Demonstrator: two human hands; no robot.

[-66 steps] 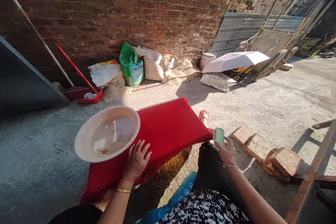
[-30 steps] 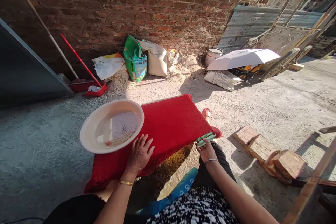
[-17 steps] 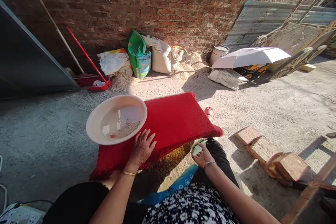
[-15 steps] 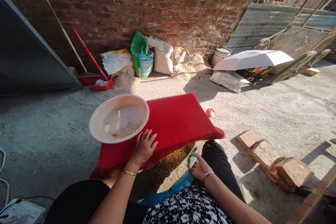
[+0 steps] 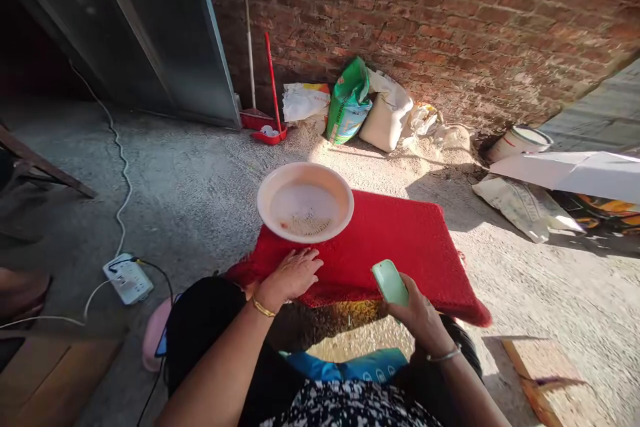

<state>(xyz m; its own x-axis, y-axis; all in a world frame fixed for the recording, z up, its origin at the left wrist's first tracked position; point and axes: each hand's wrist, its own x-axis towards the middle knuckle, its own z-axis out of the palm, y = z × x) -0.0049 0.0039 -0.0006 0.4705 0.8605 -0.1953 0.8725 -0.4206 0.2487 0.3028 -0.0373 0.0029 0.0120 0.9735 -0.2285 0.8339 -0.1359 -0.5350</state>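
A red, thick-piled mat is draped over a low support in front of me. My left hand rests palm down on its near left part, fingers stretched, just below a pale pink basin. The basin stands on the mat's left end and holds what looks like clear liquid, with pale grains at the bottom. My right hand, over the mat's near edge, grips a light green scrub brush. Its smooth back faces up and its bristles are hidden from view.
A power strip with cables lies on the concrete at left. A red dustpan, a green sack and a white sack stand along the brick wall. A brick lies at lower right.
My view has turned left, so the scene sits further right. The brush has come up from below the mat's near edge, its back now facing up. My left hand stays on the mat.
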